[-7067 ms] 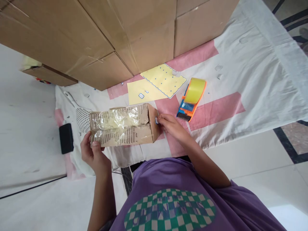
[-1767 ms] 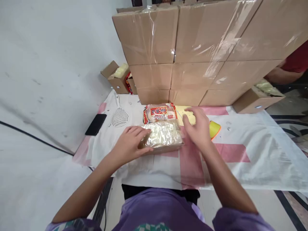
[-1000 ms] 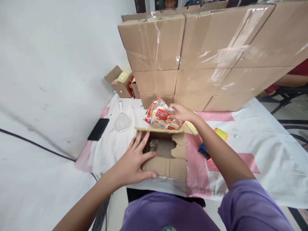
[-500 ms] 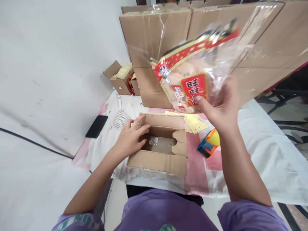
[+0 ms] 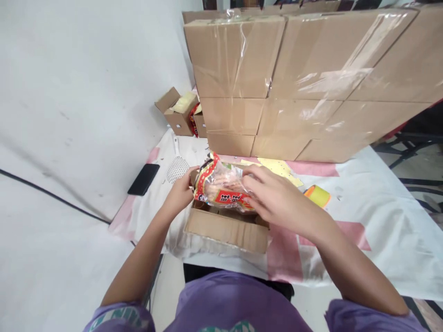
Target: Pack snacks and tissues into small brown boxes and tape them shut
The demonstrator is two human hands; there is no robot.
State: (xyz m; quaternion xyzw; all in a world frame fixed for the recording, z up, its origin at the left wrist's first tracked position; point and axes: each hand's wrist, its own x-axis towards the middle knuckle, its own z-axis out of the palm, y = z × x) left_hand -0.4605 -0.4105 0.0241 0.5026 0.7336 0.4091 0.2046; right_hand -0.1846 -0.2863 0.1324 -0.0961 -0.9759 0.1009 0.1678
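A clear snack bag (image 5: 224,184) with red and gold trim and a red label lies lengthwise over the mouth of a small open cardboard box (image 5: 226,229). My right hand (image 5: 266,193) grips the bag's right end, fingers over its top. At the box's left end my left hand (image 5: 182,191) is closed on the cardboard edge, right beside the bag's left tip; its fingertips are partly hidden. The bag covers most of the box's inside, and the box's far flap is mostly out of sight behind it.
A tall wall of taped cartons (image 5: 304,78) stands behind. Left lie a black phone (image 5: 143,179) and a white perforated scoop (image 5: 177,168). Smaller open boxes (image 5: 180,117) sit at the back left. A tape roll (image 5: 318,196) and yellow paper (image 5: 277,167) lie right on the cloth-covered table.
My right hand has brought the snack bag down and left, from up in the air onto the box opening. My left hand has drawn back from inside the rim to the box's left edge.
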